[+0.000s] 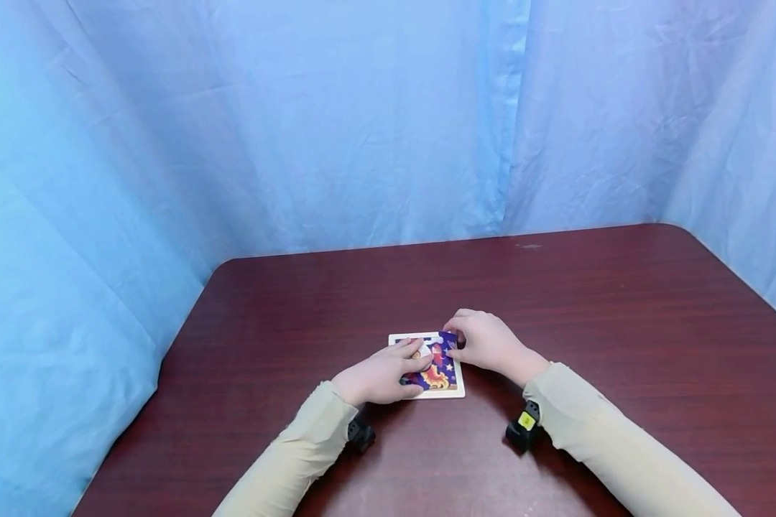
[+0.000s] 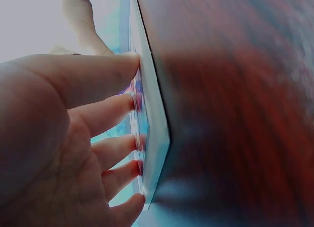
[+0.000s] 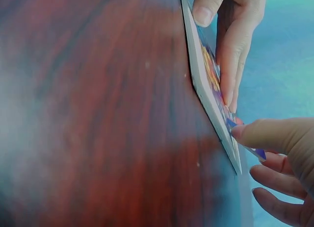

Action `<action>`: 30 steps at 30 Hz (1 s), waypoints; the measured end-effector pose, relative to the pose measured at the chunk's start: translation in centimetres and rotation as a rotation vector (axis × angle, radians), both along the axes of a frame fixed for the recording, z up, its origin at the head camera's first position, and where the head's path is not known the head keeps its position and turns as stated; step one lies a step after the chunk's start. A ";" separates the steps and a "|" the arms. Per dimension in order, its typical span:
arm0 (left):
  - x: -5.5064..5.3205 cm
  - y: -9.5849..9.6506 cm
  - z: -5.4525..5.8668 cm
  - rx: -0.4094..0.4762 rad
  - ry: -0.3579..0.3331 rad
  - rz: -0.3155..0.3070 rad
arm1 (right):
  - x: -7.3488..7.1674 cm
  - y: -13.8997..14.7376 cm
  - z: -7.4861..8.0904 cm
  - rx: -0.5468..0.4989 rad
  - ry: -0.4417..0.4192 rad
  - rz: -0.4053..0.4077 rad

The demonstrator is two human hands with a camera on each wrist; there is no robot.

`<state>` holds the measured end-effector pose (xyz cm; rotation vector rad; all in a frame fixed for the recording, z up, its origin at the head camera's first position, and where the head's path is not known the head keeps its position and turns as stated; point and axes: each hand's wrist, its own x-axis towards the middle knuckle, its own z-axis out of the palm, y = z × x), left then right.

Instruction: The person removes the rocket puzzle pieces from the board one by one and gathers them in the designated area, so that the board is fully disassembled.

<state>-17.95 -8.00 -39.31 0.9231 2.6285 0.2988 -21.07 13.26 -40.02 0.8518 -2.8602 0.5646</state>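
a flat rectangular white-rimmed picture board [image 1: 450, 394] lies on the dark red wood-grain bench [image 1: 621, 323]. left hand [image 1: 381, 375]: fingers outstretched, grasping nothing, resting on the board's printed face. right hand [image 1: 491, 346]: thumb and fingers pinch a small thin purple piece [image 3: 259, 153], tilted, at the board's far right corner.

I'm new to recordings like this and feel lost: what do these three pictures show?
No robot here, just a person's bare left hand and right hand. The wide picture comes from a camera worn on the head; the close-ups come from the left wrist camera and right wrist camera, each watching its own hand. On the dark red table lies a white-rimmed picture board. The left hand rests spread on it; the right hand pinches a small purple piece at the board's far right corner.
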 end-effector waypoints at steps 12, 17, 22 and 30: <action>-0.1 -0.1 -0.3 -0.015 0.022 -0.010 | -1.2 1.3 1.2 0.035 0.029 0.080; -0.1 -0.1 -0.4 -0.015 0.026 -0.007 | -1.8 3.0 1.2 -0.034 0.024 0.122; 0.0 -0.2 -0.4 -0.017 0.042 -0.018 | -2.2 4.8 1.1 -0.042 0.062 0.172; 0.2 -0.2 -0.4 -0.009 0.040 -0.009 | -2.5 8.4 0.9 -0.003 0.118 0.166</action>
